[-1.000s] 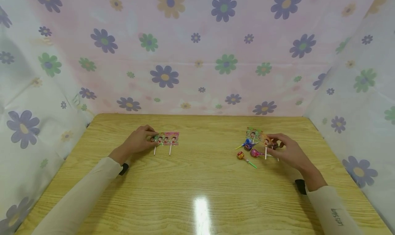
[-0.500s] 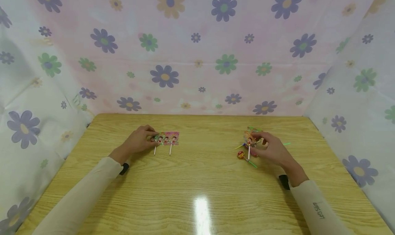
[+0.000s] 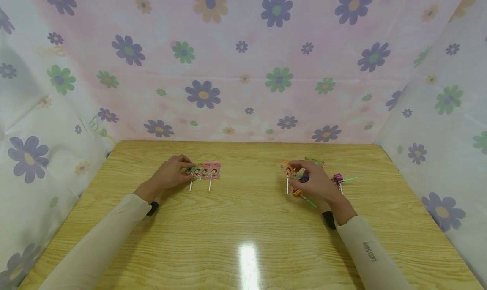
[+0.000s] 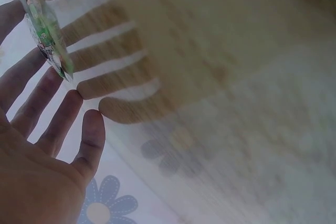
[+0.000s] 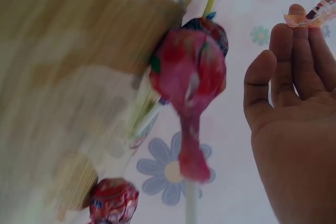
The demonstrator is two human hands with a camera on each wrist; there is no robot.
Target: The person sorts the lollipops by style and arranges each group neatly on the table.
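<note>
A row of flat lollipops in pink wrappers (image 3: 206,170) lies on the wooden table (image 3: 243,222), white sticks pointing toward me. My left hand (image 3: 176,172) rests at the row's left end, fingers straight, fingertips (image 4: 89,92) on the table beside a green-printed wrapper (image 4: 48,43). My right hand (image 3: 304,176) pinches a flat orange-wrapped lollipop (image 3: 287,169), stick hanging down, just left of a loose pile. The right wrist view shows that wrapper (image 5: 316,15) at my fingertips (image 5: 296,17).
The pile holds round lollipops: a red-orange one (image 3: 296,192) with a green stick, a blue one (image 3: 304,178), a magenta one (image 3: 337,179). A green flat wrapper (image 3: 313,159) lies behind. Up close hangs a pink-red wrapped ball (image 5: 191,77). Flowered cloth walls (image 3: 243,61) enclose three sides.
My right hand has moved left from the right side of the pile, carrying the orange-wrapped lollipop with it. The magenta lollipop is now uncovered. The left hand has stayed put.
</note>
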